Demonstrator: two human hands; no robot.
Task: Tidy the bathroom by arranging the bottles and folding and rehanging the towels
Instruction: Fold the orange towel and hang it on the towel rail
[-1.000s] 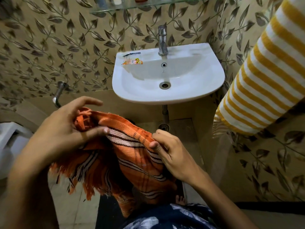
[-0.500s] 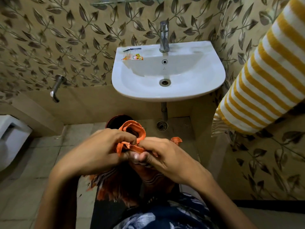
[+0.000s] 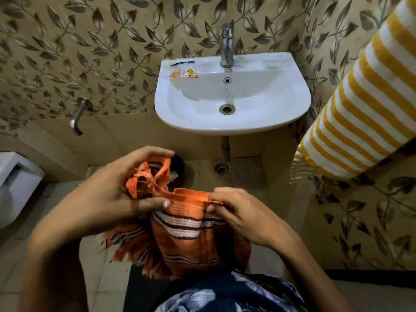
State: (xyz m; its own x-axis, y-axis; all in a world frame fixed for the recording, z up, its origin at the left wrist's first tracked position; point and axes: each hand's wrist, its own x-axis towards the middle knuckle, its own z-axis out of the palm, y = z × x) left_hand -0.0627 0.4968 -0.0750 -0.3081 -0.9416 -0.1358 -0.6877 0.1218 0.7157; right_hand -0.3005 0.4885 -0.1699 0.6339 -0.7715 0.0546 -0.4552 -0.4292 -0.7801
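The tiled floor (image 3: 94, 266) runs beige across the bottom of the view, with pale grout lines between the tiles. A round metal drain (image 3: 222, 168) is set into it below the basin, beside the foot of the waste pipe (image 3: 224, 147) that comes down to it. A dark round bin (image 3: 177, 171) stands on the floor just left of the drain, partly hidden behind cloth. A dark mat (image 3: 139, 289) lies on the tiles at the bottom, its far edge hidden. At the left edge a white toilet (image 3: 15, 188) is seen above the tiles; its base is out of view.
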